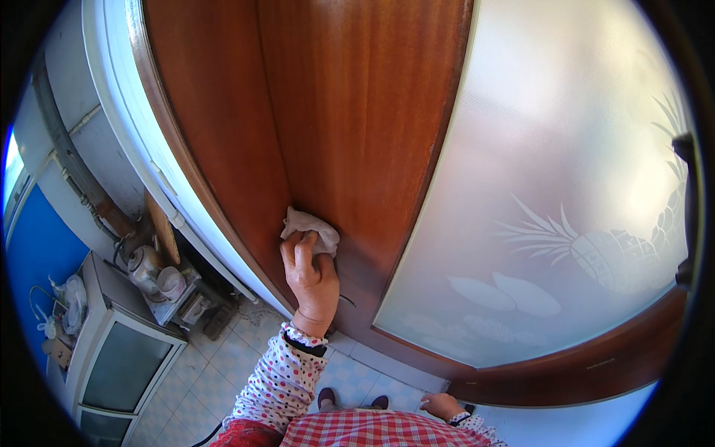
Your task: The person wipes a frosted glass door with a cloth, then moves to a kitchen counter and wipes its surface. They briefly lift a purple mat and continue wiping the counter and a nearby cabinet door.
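Note:
A brown wooden door frame (357,112) rises before me, beside a frosted glass pane (536,167) etched with pineapples. My left hand (313,276) is raised and grips a crumpled light cloth (313,226), which is pressed against the wood near the inner corner. Low at my right side, my right hand (441,406) hangs with its fingers loosely curled; nothing can be seen in it, and part of it is turned away. The sleeves are white with dots, above a red checked garment.
At lower left stands a cabinet (125,363) with glass doors. Behind it, a metal kettle (145,268) and a small tub (171,282) rest on a low stand. A white pipe (179,220) runs along the left. Light tiles (209,385) cover the floor.

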Tool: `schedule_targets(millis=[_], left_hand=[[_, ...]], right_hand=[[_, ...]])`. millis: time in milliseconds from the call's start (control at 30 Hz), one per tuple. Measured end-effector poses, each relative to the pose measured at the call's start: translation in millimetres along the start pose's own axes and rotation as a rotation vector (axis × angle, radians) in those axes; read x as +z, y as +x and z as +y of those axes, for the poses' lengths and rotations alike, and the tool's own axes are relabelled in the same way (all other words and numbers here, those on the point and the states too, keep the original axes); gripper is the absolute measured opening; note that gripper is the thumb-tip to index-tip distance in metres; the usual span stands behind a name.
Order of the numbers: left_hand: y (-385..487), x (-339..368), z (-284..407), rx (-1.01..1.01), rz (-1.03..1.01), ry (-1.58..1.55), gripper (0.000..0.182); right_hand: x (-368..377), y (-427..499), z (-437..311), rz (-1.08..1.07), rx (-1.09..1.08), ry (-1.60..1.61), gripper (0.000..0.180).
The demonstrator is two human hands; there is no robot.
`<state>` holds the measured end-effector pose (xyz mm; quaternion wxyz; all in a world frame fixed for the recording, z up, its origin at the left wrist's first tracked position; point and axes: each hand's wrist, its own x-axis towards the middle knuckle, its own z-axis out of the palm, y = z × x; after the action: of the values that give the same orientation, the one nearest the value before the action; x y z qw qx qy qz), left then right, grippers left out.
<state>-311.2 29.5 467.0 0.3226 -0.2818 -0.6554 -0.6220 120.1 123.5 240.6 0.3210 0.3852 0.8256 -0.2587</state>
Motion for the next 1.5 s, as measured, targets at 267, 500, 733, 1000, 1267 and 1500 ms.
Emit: schedule_targets(millis=[267,500,733,1000,1267,1500], left_hand=[[-0.8,3.0,12.5,0.061,-0.071,-0.002,0.042],[-22.5,3.6,6.0,0.011,-0.177,-0.044,0.040],[-23.6,3.7,16.0,-0.089,-0.178,-0.138,0.037],[31.1,-13.3,54.5,0.225,-0.114,-0.120,0.038],[138.3,-76.9,96.0,0.326,0.016,-0.162,0.042],[213.9,-98.5,144.9,0.532,0.095,-0.165,0.047]], right_hand=[[-8.0,-11.4,-13.5,-0.013,-0.001,0.027,0.043],[-22.6,-14.5,-27.3,-0.045,0.024,0.010,0.044],[-15.0,-6.9,-19.4,0.021,-0.019,0.004,0.041],[25.0,8.1,5.6,0.086,-0.080,-0.042,0.038],[96.0,17.9,33.4,0.271,-0.204,0.117,0.031],[107.3,-5.5,13.1,0.143,-0.037,0.049,0.027]])
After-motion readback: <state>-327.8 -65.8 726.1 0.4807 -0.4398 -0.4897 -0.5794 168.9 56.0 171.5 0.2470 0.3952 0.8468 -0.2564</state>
